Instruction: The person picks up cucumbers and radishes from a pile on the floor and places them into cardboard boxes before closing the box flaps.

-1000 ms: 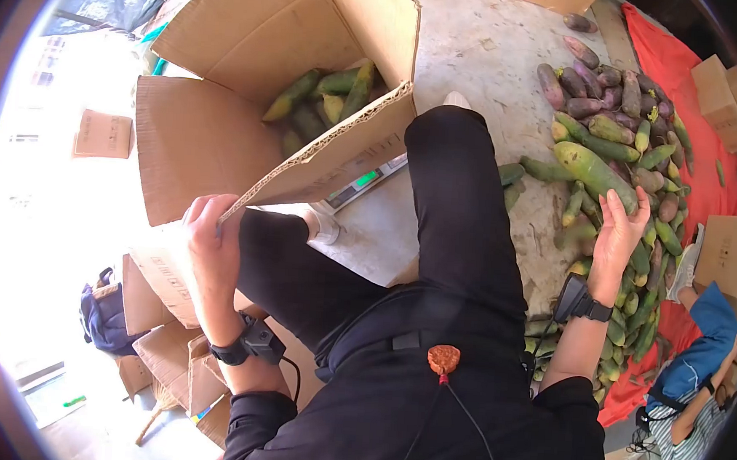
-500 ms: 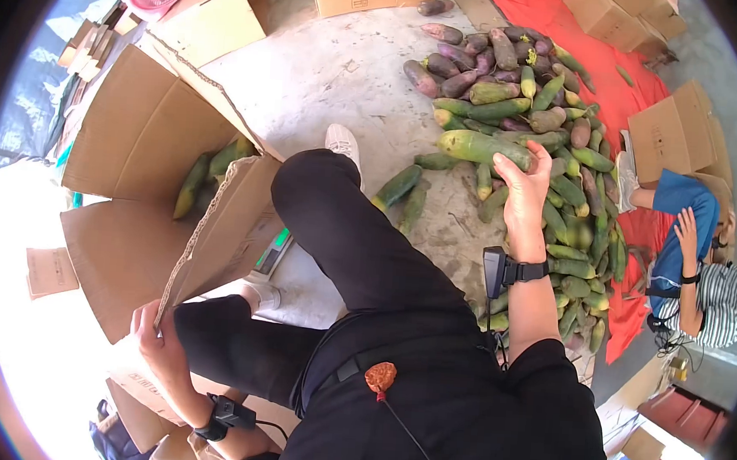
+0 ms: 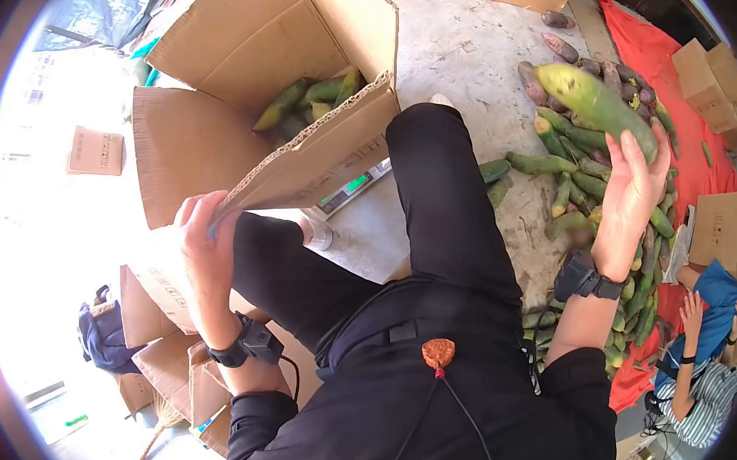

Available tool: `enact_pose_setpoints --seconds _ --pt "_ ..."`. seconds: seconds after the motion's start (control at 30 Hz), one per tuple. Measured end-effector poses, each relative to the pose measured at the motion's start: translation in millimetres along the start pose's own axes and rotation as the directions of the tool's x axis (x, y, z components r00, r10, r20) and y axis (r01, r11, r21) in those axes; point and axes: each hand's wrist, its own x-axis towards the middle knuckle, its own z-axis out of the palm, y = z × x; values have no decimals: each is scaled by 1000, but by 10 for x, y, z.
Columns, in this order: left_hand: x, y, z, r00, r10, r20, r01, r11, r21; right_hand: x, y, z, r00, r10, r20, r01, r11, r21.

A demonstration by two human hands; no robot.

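Observation:
My right hand (image 3: 633, 174) grips a thick green radish (image 3: 592, 96) by its darker end, the pale yellowish end pointing up and left. It is held above a floor pile of green radishes (image 3: 591, 183) and purple radishes (image 3: 558, 48). My left hand (image 3: 203, 241) has its fingers wrapped over the flap edge of a tall open cardboard box (image 3: 327, 156). Several green radishes (image 3: 283, 104) lie at the bottom of that box; its near wall hides part of the inside. Beside the box's base, a scale with a green display (image 3: 357, 184) is partly covered.
A red sheet (image 3: 714, 167) lies under and beyond the pile. Another person in a striped shirt (image 3: 712, 399) sits at the right near a cardboard box (image 3: 727, 231). More open boxes (image 3: 162, 369) stand at my lower left. My bent knee (image 3: 429, 141) is between box and pile.
My view has turned left, so the box and pile sit further right in it. The green radish in my right hand has been raised off the pile. My left hand still grips the flap.

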Motion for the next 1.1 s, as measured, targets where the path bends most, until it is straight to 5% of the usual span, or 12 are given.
enact_pose_setpoints --seconds 0.17,0.23,0.27,0.3,0.33,0.37,0.43,0.5,0.63,0.77,0.9,1.1 --pt "-2 -29 44 1000 -28 13 29 997 -78 22 -226 795 972 -156 178 129 980 152" --pt "-19 -42 72 1000 14 -4 -14 999 -38 -1 -355 1135 846 -316 430 300 948 106" --pt "-33 -111 110 999 34 -22 -35 998 -51 45 -232 1455 843 -265 468 52 906 420" --pt "-27 -153 121 998 57 -7 -57 998 -35 -81 -214 1694 907 -105 407 -65 922 382" --pt "-27 -198 139 998 70 -10 -70 997 -39 -146 -160 1940 856 -83 509 -178 879 443" --pt "-36 -235 151 997 78 -15 -79 996 -37 -183 -70 2113 813 -434 389 307 886 347" --pt "-37 -242 151 995 96 -16 -97 995 -14 -356 46 2164 778 -407 478 427 901 73" --pt "-30 -275 139 995 98 -19 -98 995 22 -376 226 2046 737 -525 425 550 832 74" --pt "-36 -265 160 997 71 -9 -71 997 42 -295 493 1353 889 -137 437 192 978 -85" --pt "-25 -325 160 998 60 5 -60 997 47 -202 1065 309 883 219 416 -70 936 -344" --pt "-22 -263 167 1000 27 8 -27 999 35 -260 1587 -806 901 374 218 -118 696 -708" --pt "-24 -247 181 1000 21 -6 -20 992 126 -614 2281 -2155 845 526 -95 -321 358 -877"
